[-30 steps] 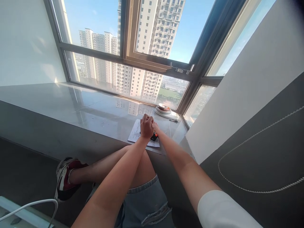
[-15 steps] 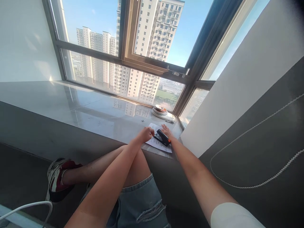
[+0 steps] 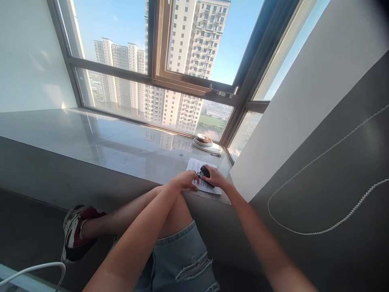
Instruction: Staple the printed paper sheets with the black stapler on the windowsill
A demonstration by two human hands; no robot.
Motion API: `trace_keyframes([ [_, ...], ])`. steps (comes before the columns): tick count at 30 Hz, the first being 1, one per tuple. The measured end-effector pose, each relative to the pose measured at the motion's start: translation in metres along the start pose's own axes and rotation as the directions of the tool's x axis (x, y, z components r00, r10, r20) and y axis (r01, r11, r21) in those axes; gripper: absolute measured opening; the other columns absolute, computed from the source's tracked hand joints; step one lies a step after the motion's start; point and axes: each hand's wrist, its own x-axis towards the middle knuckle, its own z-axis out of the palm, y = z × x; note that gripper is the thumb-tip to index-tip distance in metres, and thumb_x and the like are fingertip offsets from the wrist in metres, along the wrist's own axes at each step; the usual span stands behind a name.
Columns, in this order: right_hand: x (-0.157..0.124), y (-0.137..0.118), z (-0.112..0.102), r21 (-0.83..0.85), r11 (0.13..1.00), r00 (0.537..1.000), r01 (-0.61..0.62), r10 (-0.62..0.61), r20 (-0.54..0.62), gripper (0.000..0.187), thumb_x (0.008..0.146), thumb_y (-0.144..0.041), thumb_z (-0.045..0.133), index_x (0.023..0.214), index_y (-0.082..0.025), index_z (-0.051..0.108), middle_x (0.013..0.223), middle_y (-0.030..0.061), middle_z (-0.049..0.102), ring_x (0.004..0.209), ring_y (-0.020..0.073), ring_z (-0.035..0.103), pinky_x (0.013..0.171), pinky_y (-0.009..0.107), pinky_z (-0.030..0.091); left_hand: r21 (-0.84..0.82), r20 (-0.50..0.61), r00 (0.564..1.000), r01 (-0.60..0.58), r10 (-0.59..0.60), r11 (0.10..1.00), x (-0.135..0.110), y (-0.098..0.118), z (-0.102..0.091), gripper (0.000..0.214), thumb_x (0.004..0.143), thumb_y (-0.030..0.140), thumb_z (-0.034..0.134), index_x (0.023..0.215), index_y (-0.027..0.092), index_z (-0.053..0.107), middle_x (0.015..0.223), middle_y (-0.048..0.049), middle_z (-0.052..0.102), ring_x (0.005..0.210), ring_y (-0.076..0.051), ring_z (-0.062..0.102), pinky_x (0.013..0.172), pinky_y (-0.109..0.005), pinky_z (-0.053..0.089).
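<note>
A black stapler (image 3: 205,170) lies on a printed sheet of paper (image 3: 192,164) on the window ledge (image 3: 146,158). My right hand (image 3: 216,177) is closed around the stapler from the right and covers most of its body. At the stapler's left end is my left hand (image 3: 187,178), its fingers bent but apart, over the paper's left edge. Nothing shows between those fingers, though their far side is partly hidden. Lines of print show on the sheet around both hands.
Stacked round plates or discs (image 3: 203,140) stand in the ledge's corner by the window, with a small dark item (image 3: 216,155) in front. Tiny dark bits (image 3: 181,155) lie left of the paper. A bead chain (image 3: 316,233) hangs at right. My bent knee is below the ledge.
My right hand has gone from lying flat on the paper beyond the stapler to gripping the stapler. My left hand has moved slightly nearer me and its fingers have spread.
</note>
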Motion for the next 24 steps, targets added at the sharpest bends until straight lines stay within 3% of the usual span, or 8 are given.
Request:
trace_keyframes([
  [4,-0.018,0.004,0.000,-0.048,0.990,0.986,-0.134,0.128,-0.103,0.044,0.087,-0.036,0.065,0.130,-0.026,0.063,0.114,0.0075,0.074,0.103,0.0279,0.068,0.090,0.036,0.052,0.015,-0.037,0.997,0.071,-0.070,0.997,0.005,0.003,0.001,0.014,0.087,0.030,0.070,0.093,0.025,0.082,0.100,-0.0081,0.072,0.093,-0.023,0.066,0.081,-0.030,0.049],
  [6,-0.026,0.008,-0.004,-0.008,0.991,0.968,-0.136,0.131,-0.214,0.043,0.089,-0.037,0.062,0.131,-0.025,0.063,0.119,0.0082,0.073,0.106,0.0286,0.068,0.092,0.038,0.052,0.037,-0.061,0.991,0.123,-0.121,0.992,0.007,0.005,-0.001,0.020,0.091,0.026,0.063,0.084,0.022,0.081,0.093,-0.0099,0.073,0.087,-0.024,0.067,0.078,-0.031,0.049],
  [12,-0.057,-0.001,-0.026,0.089,0.987,0.825,-0.132,0.159,-0.543,0.046,0.096,-0.046,0.054,0.135,-0.023,0.060,0.126,0.0104,0.070,0.112,0.0293,0.066,0.100,0.041,0.051,-0.010,-0.110,0.972,0.208,-0.208,0.978,0.011,0.007,-0.007,0.021,0.091,0.024,0.058,0.096,0.022,0.079,0.097,-0.0096,0.075,0.085,-0.024,0.067,0.072,-0.031,0.047],
  [17,-0.084,-0.016,-0.028,0.043,0.989,0.819,-0.139,0.140,-0.556,0.048,0.098,-0.048,0.050,0.138,-0.022,0.059,0.127,0.0121,0.069,0.114,0.0311,0.065,0.100,0.043,0.051,-0.056,-0.131,0.963,0.230,-0.236,0.972,0.013,-0.003,-0.006,0.022,0.087,0.021,0.059,0.097,0.024,0.078,0.099,-0.0079,0.075,0.085,-0.023,0.067,0.073,-0.030,0.048],
  [20,-0.096,-0.020,-0.023,0.009,0.986,0.793,-0.166,0.138,-0.593,0.052,0.100,-0.047,0.047,0.144,-0.022,0.055,0.128,0.0139,0.068,0.116,0.0323,0.063,0.101,0.045,0.050,-0.051,-0.182,0.945,0.267,-0.272,0.962,0.015,-0.008,-0.005,0.021,0.086,0.023,0.060,0.096,0.023,0.078,0.098,-0.0098,0.075,0.086,-0.026,0.067,0.074,-0.032,0.049],
  [22,-0.098,-0.021,-0.018,0.030,0.988,0.811,-0.149,0.140,-0.568,0.051,0.099,-0.046,0.048,0.144,-0.022,0.055,0.128,0.0133,0.068,0.116,0.0319,0.063,0.101,0.045,0.050,-0.071,-0.209,0.933,0.284,-0.293,0.956,0.016,-0.011,-0.005,0.022,0.087,0.023,0.060,0.099,0.022,0.078,0.100,-0.0099,0.075,0.086,-0.026,0.067,0.074,-0.033,0.049],
  [24,-0.096,-0.022,-0.014,0.059,0.990,0.858,-0.127,0.140,-0.494,0.049,0.097,-0.044,0.051,0.141,-0.023,0.057,0.129,0.0117,0.068,0.116,0.0309,0.064,0.101,0.044,0.051,-0.096,-0.222,0.930,0.279,-0.294,0.955,0.017,-0.012,-0.006,0.026,0.087,0.021,0.058,0.105,0.024,0.077,0.102,-0.0085,0.074,0.087,-0.025,0.067,0.075,-0.032,0.050],
])
